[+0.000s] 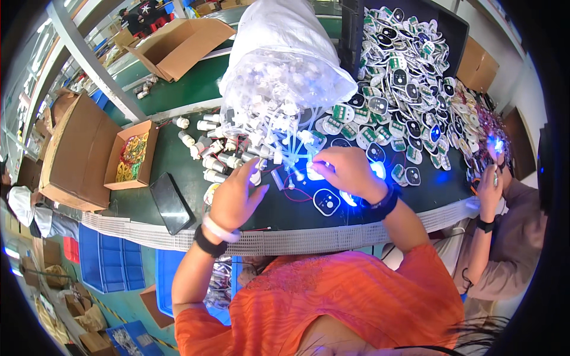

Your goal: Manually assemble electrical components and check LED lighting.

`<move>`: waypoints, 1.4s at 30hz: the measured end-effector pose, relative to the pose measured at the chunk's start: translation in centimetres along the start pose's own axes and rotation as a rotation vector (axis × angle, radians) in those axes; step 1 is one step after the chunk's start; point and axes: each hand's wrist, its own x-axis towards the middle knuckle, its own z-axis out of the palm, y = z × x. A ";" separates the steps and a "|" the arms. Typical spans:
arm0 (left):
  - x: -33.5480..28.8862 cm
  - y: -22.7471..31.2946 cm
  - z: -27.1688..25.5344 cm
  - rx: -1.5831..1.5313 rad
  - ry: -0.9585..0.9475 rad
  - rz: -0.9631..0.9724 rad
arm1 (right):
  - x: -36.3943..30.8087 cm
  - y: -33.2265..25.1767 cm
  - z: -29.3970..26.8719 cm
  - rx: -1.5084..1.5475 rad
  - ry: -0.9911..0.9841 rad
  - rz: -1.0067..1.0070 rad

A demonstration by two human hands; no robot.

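My left hand [236,196] rests on the dark green table [172,160], fingers apart, fingertips beside small white cylindrical parts [217,161]. My right hand [347,172] is closed around a small glowing blue piece [313,173] with thin red and white wires trailing from it. A white oval panel with a dark window [326,202] lies just below that hand. Another lit blue panel [378,169] shows beside my right wrist.
A big clear bag of white plastic parts [285,65] stands behind my hands. A heap of oval panels [409,77] fills the right. A black phone [172,203] and an open box of yellow pieces [132,155] lie left. Another person's hand [491,181] works at far right.
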 end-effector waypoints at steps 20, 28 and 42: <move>5.7 0.0 1.8 -0.150 0.144 0.168 | -2.3 2.0 -1.1 0.175 0.054 0.088; -0.6 1.4 -1.9 -0.623 0.166 0.058 | -2.3 1.3 -0.8 0.181 -0.032 0.076; -4.1 1.3 -4.9 -0.105 0.116 -0.151 | -2.2 0.1 -0.2 0.151 -0.202 0.009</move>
